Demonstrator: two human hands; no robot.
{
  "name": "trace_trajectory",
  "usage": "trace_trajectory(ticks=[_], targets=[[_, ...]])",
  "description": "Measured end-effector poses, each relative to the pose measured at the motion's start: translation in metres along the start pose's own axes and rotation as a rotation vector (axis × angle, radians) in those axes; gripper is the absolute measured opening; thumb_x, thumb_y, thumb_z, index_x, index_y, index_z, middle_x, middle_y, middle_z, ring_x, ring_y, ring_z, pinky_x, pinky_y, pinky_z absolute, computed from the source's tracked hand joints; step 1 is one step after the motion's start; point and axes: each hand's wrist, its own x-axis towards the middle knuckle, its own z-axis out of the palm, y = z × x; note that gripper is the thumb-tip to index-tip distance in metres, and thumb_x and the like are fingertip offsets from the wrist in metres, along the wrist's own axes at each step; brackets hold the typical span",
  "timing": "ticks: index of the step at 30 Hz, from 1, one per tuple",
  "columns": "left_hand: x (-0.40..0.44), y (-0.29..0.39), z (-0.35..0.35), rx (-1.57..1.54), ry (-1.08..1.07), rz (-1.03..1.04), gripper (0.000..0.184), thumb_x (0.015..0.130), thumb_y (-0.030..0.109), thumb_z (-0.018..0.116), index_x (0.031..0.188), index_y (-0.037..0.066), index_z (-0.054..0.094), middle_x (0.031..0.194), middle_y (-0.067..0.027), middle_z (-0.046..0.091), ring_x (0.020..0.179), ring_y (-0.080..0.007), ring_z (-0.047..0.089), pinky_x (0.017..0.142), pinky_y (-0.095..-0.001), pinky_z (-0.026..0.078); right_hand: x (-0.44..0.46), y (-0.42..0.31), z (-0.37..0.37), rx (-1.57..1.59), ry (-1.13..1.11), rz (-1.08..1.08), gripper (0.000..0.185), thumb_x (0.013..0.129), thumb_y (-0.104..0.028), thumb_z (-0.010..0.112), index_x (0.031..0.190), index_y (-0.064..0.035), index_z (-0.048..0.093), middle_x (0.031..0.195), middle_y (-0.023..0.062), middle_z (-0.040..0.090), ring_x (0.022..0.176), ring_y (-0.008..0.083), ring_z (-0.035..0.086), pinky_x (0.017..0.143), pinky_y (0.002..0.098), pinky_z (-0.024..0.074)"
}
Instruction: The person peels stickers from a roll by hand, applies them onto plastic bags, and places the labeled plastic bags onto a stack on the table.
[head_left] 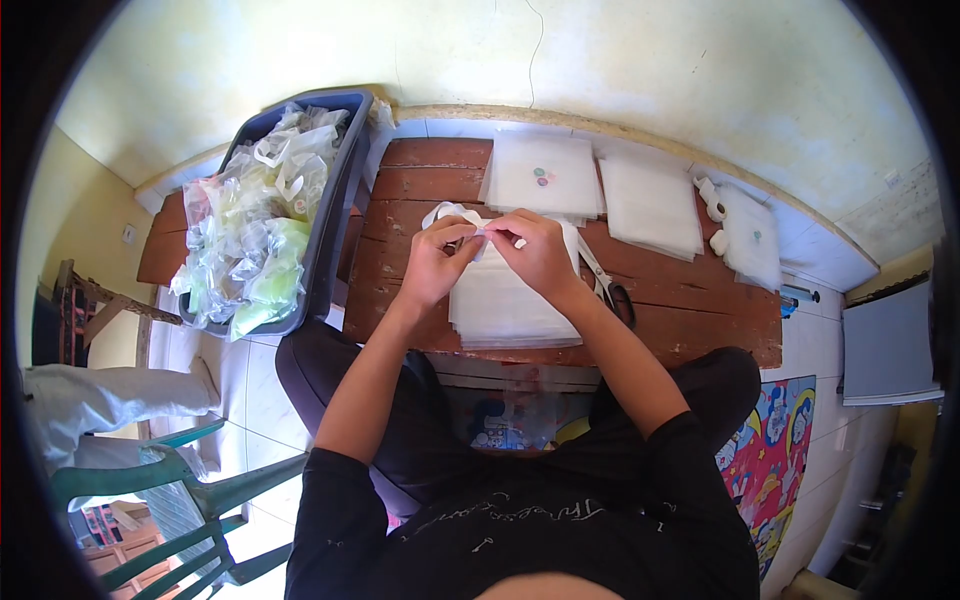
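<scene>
My left hand (437, 262) and my right hand (532, 258) meet fingertip to fingertip, both closed in a pinch on a white strip (452, 212) that looks like ribbon or tape. Part of it loops out behind my left fingers; the bit between the fingertips is too small to make out. Under my hands lies a stack of translucent plastic bags (510, 305). Scissors with dark handles (618, 300) rest just right of that stack, partly hidden by my right forearm.
More stacks of plastic bags, one with round coloured marks (545, 165), one plain (652, 205) and one at the right (755, 245), lie on the brown wooden table (410, 185). White rolls (712, 200) sit between two stacks. A dark tub (345, 190) of filled bags stands left, near a green chair (190, 500).
</scene>
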Motion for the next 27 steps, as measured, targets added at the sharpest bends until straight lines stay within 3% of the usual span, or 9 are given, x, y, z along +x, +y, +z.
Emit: trace_trajectory(ticks=[6,8,11,14,18,24,27], targets=[[0.001,-0.004,-0.002,0.136,0.089,-0.034,0.017,0.082,0.005,0.07,0.097,-0.002,0.071,0.092,-0.009,0.068,0.072,-0.0129,0.062,0.062,-0.0261,0.048,-0.001,0.005,0.003,0.025,0.057,0.048,0.006,0.082,-0.002,0.068,0.087,0.0011,0.068,0.078,0.0133,0.067,0.062,0.0224,0.064,0.058,0.0304,0.0515],[0.002,-0.014,-0.005,0.305,0.157,-0.083,0.018,0.081,0.011,0.069,0.096,0.001,0.071,0.09,-0.0139,0.068,0.072,-0.025,0.065,0.069,-0.0324,0.052,-0.002,0.007,0.004,0.059,0.055,0.102,0.007,0.082,-0.003,0.068,0.087,0.0017,0.067,0.078,0.0138,0.068,0.064,0.0224,0.066,0.06,0.0304,0.0519],[0.003,-0.03,-0.008,0.406,0.161,-0.121,0.023,0.08,0.017,0.07,0.097,0.002,0.072,0.093,-0.0168,0.068,0.078,-0.032,0.066,0.074,-0.0378,0.052,-0.005,0.013,0.006,0.083,0.011,0.174,0.009,0.082,-0.005,0.068,0.088,0.0018,0.068,0.078,0.0146,0.068,0.066,0.0228,0.067,0.061,0.031,0.0526],[0.002,-0.037,-0.004,0.395,0.091,-0.263,0.024,0.079,0.018,0.071,0.097,0.003,0.072,0.095,-0.0181,0.068,0.083,-0.035,0.066,0.076,-0.0404,0.052,-0.013,0.024,0.012,0.102,-0.034,0.241,0.01,0.082,-0.005,0.068,0.089,0.0017,0.068,0.079,0.0148,0.069,0.069,0.022,0.069,0.065,0.0308,0.0539],[0.003,-0.038,-0.003,0.419,0.055,-0.266,0.027,0.078,0.019,0.072,0.099,0.003,0.072,0.095,-0.0188,0.068,0.087,-0.035,0.066,0.078,-0.0408,0.052,-0.019,0.028,0.016,0.136,-0.072,0.291,0.011,0.081,-0.005,0.068,0.09,0.002,0.068,0.081,0.0147,0.07,0.072,0.0208,0.07,0.068,0.0299,0.0552],[0.005,-0.071,-0.018,0.641,0.163,-0.245,0.03,0.077,0.02,0.074,0.099,0.001,0.069,0.095,-0.0185,0.068,0.091,-0.0349,0.066,0.082,-0.0419,0.052,-0.02,0.034,0.015,0.219,-0.074,0.356,0.012,0.081,-0.006,0.069,0.09,0.0021,0.069,0.083,0.0123,0.071,0.076,0.0175,0.071,0.073,0.0285,0.0563],[0.003,-0.073,-0.016,0.712,0.076,-0.402,0.04,0.077,0.022,0.076,0.108,0.0,0.063,0.105,-0.0218,0.064,0.097,-0.0386,0.063,0.084,-0.0455,0.051,-0.022,0.032,0.011,0.301,-0.082,0.42,0.011,0.081,-0.003,0.068,0.09,0.0036,0.069,0.082,0.0108,0.072,0.077,0.0154,0.07,0.073,0.0277,0.0568]])
